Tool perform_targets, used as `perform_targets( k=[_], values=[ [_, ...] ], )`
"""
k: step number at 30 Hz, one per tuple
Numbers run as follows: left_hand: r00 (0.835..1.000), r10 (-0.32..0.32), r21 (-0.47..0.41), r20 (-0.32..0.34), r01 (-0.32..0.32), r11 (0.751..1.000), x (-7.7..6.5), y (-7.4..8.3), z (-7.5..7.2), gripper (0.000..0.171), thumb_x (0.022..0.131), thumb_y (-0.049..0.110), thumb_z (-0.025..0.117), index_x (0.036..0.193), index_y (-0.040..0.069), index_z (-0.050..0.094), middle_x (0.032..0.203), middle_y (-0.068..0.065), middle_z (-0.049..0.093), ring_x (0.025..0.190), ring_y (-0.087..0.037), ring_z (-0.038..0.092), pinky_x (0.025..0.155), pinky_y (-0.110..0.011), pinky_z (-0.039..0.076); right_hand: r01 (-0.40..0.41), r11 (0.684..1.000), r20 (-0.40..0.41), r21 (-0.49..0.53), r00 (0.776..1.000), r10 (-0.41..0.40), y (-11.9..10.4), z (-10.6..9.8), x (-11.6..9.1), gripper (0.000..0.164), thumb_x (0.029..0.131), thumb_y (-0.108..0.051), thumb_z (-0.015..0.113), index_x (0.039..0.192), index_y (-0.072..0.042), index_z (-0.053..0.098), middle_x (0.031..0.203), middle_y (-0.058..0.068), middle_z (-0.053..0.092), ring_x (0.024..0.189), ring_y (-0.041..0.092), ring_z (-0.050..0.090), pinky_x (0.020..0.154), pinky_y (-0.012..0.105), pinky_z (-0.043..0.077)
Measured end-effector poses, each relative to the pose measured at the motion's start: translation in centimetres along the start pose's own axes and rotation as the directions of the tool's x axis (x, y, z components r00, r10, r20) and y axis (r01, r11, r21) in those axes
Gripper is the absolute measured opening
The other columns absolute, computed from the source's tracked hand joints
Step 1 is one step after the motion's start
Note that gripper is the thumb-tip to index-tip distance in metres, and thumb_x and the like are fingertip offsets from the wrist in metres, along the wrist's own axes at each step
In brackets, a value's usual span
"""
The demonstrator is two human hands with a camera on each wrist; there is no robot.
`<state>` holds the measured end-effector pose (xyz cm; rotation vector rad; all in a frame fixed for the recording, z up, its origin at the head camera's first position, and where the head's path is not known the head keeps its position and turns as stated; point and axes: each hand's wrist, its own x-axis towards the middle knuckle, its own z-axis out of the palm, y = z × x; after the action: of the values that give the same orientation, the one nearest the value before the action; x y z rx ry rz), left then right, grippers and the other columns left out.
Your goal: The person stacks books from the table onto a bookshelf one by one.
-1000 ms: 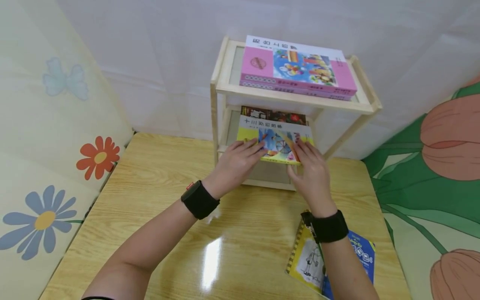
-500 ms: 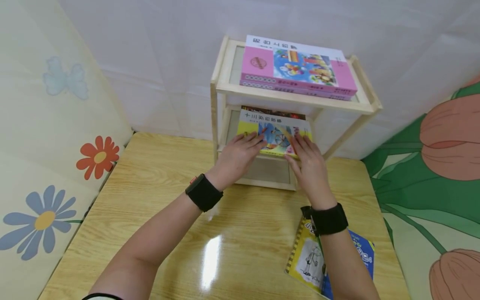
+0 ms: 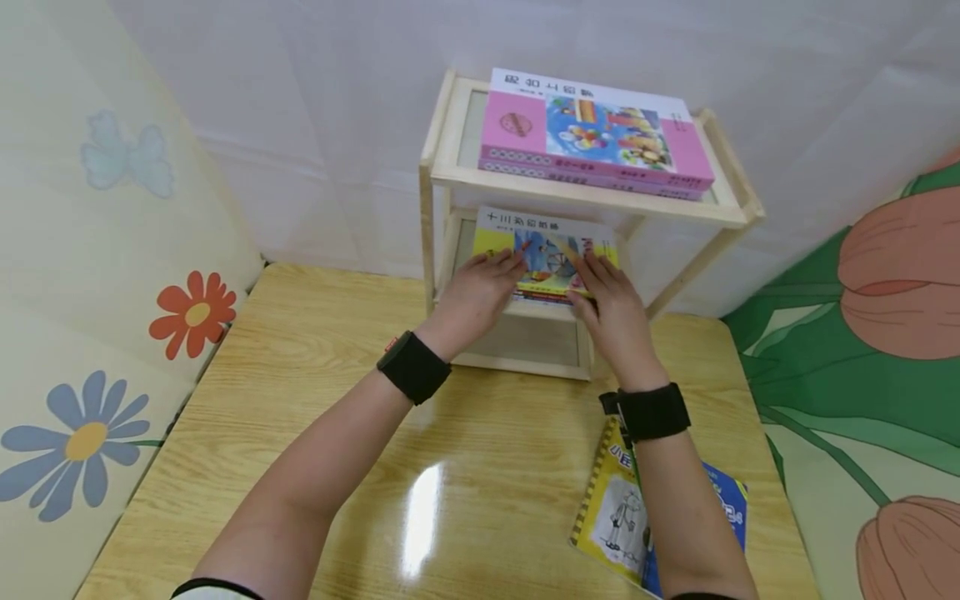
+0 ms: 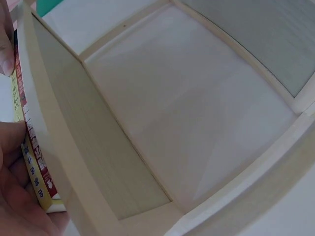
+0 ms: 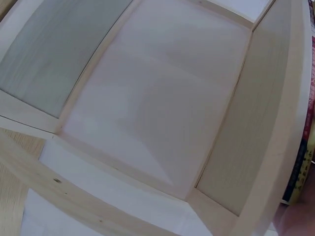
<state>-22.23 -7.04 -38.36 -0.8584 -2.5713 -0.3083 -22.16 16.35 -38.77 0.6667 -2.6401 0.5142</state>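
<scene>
The yellow book point(image 3: 551, 254) lies farther back on the middle shelf point(image 3: 461, 250) than it does a second ago, just right of centre in the head view. The dark cover then showing as a band behind it is now hidden, and the red spine point(image 3: 542, 297) of a book beneath now shows along the front, below the yellow edge. Both hands have moved a little up the frame with it. The left hand point(image 3: 480, 287) lays its fingers nearly straight over the left end of the cover; the right hand point(image 3: 615, 308) does likewise at the right end, its thumb at the front edge, so each grip is flat and spread rather than curled round the book. The pink books point(image 3: 596, 133) on the top of the wooden rack point(image 3: 585, 191) stay as they are, as do the yellow comic point(image 3: 617, 517) and the blue book point(image 3: 733, 504) on the table point(image 3: 300, 358), lower right, partly covered by the right forearm. Only the head view gives the covers. The left wrist view shows, at its left edge, the yellow and red spines lengthwise, with fingers against them; the right wrist view has them at its right edge, with a dark blue end on the red one and a blurred bit of hand at lower right.
</scene>
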Motion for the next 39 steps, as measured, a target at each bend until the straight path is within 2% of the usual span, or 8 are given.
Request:
perform_targets(
  k=[3, 10, 21, 28, 33, 39],
  values=[
    [0.999, -0.016, -0.020, 0.033, 0.017, 1.000, 0.0, -0.1, 0.0, 0.037, 0.100, 0.018, 0.045, 0.136, 0.009, 0.050, 0.143, -0.008, 0.046, 0.132, -0.023, 0.045, 0.108, -0.043, 0.038, -0.003, 1.000, -0.003, 0.017, 1.000, 0.003, 0.0, 0.0, 0.0, 0.056, 0.096, -0.036, 0.052, 0.143, -0.009, 0.041, 0.148, 0.017, 0.037, 0.137, 0.037, 0.034, 0.114, 0.048, 0.025],
    [0.999, -0.019, -0.044, 0.049, 0.021, 0.999, -0.3, -0.2, 0.1, 0.041, 0.099, 0.025, 0.049, 0.138, 0.011, 0.048, 0.144, -0.006, 0.044, 0.134, -0.022, 0.043, 0.110, -0.043, 0.035, 0.005, 1.000, 0.007, 0.025, 1.000, -0.005, 0.3, 0.1, -0.2, 0.059, 0.094, -0.036, 0.055, 0.144, -0.009, 0.039, 0.149, 0.016, 0.036, 0.138, 0.036, 0.033, 0.114, 0.049, 0.024],
    [1.000, -0.027, -0.077, 0.014, 0.028, 0.997, -0.5, -0.3, 0.1, 0.040, 0.098, 0.023, 0.051, 0.136, 0.010, 0.051, 0.143, -0.006, 0.046, 0.133, -0.021, 0.044, 0.110, -0.043, 0.035, 0.032, 0.999, -0.054, 0.010, 0.998, -0.031, 0.0, 0.4, -0.1, 0.058, 0.092, -0.032, 0.060, 0.141, -0.007, 0.044, 0.146, 0.018, 0.041, 0.135, 0.036, 0.037, 0.112, 0.052, 0.028],
    [0.999, -0.035, -0.071, 0.010, 0.036, 0.997, -0.5, -0.2, 0.3, 0.040, 0.097, 0.023, 0.053, 0.135, 0.010, 0.051, 0.142, -0.006, 0.047, 0.132, -0.021, 0.045, 0.109, -0.043, 0.036, -0.008, 0.997, -0.022, -0.070, 1.000, 0.006, -0.2, 0.7, -0.4, 0.059, 0.095, -0.037, 0.055, 0.145, -0.012, 0.039, 0.149, 0.016, 0.037, 0.138, 0.036, 0.032, 0.112, 0.055, 0.025],
    [0.999, -0.026, -0.080, 0.028, 0.028, 0.996, -0.2, 0.0, 0.5, 0.041, 0.098, 0.024, 0.052, 0.137, 0.010, 0.050, 0.143, -0.006, 0.046, 0.134, -0.021, 0.043, 0.110, -0.044, 0.035, -0.041, 0.995, 0.002, -0.095, 0.999, 0.041, -1.4, -0.3, -3.1, 0.062, 0.096, -0.036, 0.053, 0.149, -0.011, 0.031, 0.153, 0.014, 0.031, 0.141, 0.036, 0.025, 0.113, 0.061, 0.015],
    [0.999, -0.038, -0.075, 0.030, 0.040, 0.996, -0.3, -0.1, 0.3, 0.041, 0.099, 0.024, 0.050, 0.138, 0.010, 0.047, 0.145, -0.005, 0.043, 0.135, -0.021, 0.041, 0.111, -0.044, 0.032, -0.008, 0.999, 0.005, -0.036, 1.000, 0.008, -2.1, -0.5, -9.2, 0.057, 0.092, -0.024, 0.061, 0.141, -0.002, 0.041, 0.149, 0.015, 0.038, 0.139, 0.035, 0.031, 0.115, 0.055, 0.014]
  ],
)
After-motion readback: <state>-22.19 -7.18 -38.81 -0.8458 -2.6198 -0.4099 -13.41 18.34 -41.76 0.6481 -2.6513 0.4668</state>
